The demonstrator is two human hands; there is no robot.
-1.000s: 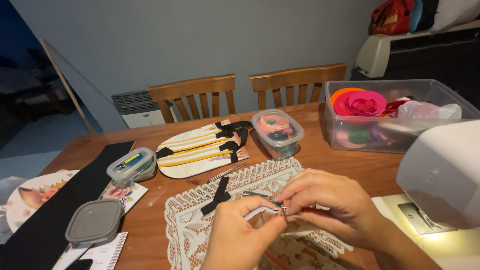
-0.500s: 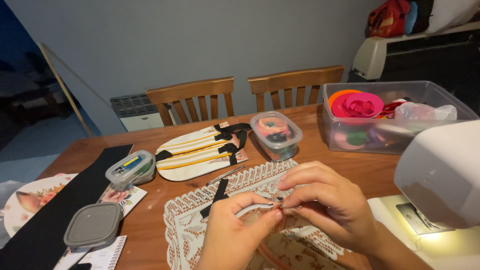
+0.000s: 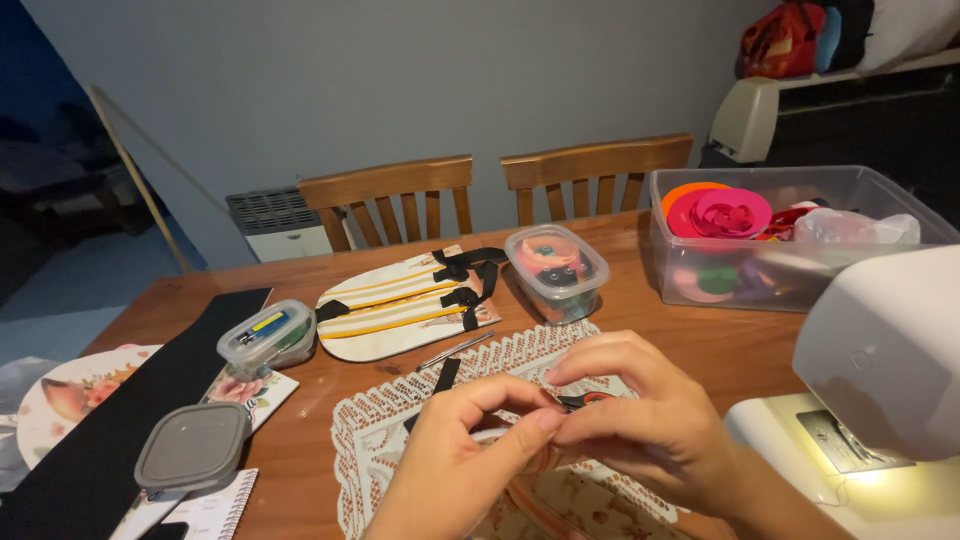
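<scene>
My left hand and my right hand meet low in the middle of the view, fingertips pressed together. Between them they pinch a small dark and red piece; it is too hidden to tell what it is. Both hands hover just above a white lace doily on the wooden table. A short black ribbon lies on the doily just beyond my left hand. A thin metal tool lies a little farther away.
A white sewing machine stands at the right. Behind it is a clear bin of coloured spools. A small lidded box, striped fabric with black straps, another small box, a grey lid and black cloth lie around. Two chairs stand behind.
My hands stay together and sit slightly lower and nearer in the view. The fingers have closed tighter around the small piece. Nothing on the table has moved.
</scene>
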